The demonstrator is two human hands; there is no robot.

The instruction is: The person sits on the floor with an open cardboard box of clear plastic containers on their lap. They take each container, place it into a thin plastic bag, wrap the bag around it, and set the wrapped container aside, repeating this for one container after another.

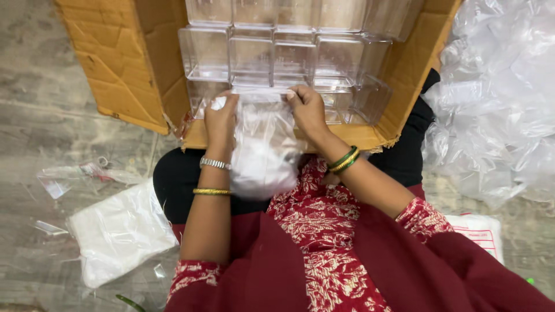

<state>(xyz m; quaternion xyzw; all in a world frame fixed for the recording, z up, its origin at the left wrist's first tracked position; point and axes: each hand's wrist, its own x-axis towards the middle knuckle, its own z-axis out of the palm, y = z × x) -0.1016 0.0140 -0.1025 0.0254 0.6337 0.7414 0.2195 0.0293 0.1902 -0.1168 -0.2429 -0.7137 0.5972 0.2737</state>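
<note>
Bag: the thin clear plastic bag (263, 144) hung between your hands over your lap, at the near edge of the open brown cardboard carton (124, 63).
Left hand (221, 118): fingers closed, pinching the bag's top left edge.
Right hand (306, 107): closed likewise on the top right edge.
Handling: it looked light, limp and slippery; you did best gripping the mouth's rim.
Contents: you couldn't tell.
Carton: stacked clear rigid plastic boxes (272, 52), likely brittle.

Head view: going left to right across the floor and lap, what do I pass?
Stack of white bags on the floor → left hand → clear plastic bag held between both hands → right hand → heap of crumpled clear plastic.
</note>
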